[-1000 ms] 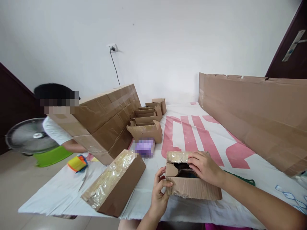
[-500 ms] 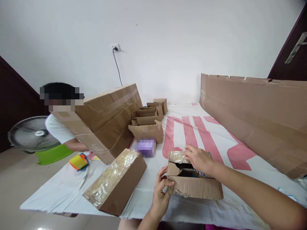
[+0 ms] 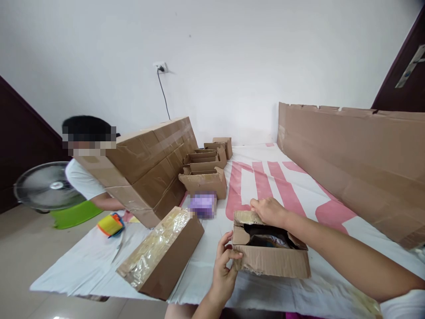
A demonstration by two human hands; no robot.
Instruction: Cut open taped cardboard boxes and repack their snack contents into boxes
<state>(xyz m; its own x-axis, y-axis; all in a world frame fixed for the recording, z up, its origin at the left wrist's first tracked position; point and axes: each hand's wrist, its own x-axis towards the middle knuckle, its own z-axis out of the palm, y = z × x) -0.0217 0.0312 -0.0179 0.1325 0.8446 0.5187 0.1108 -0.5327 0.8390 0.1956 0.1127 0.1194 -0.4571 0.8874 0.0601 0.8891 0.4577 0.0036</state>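
A small cardboard box [image 3: 272, 261] lies in front of me, its top partly open and patterned contents showing dimly inside. My left hand [image 3: 226, 266] grips the box's left end, thumb on the near side and fingers round the corner. At the far edge, my right hand [image 3: 270, 212] has its fingers closed on the taped flap [image 3: 245, 217]. Left of the box rests a longer, taped cardboard box [image 3: 166, 252], set at an angle. Beyond it is a blurred purple packet [image 3: 203, 204].
Several open boxes [image 3: 202, 179] line up toward the wall beside a large stacked carton block [image 3: 149, 164]. A tall cardboard panel [image 3: 348, 155] stands at right. Another person's arm [image 3: 108, 202] reaches behind the cartons, near a yellow-orange item [image 3: 110, 225] and a fan [image 3: 43, 184].
My right hand has slid left and outward along the far flap, uncovering more of the box's opening. The left hand keeps its hold on the box end.
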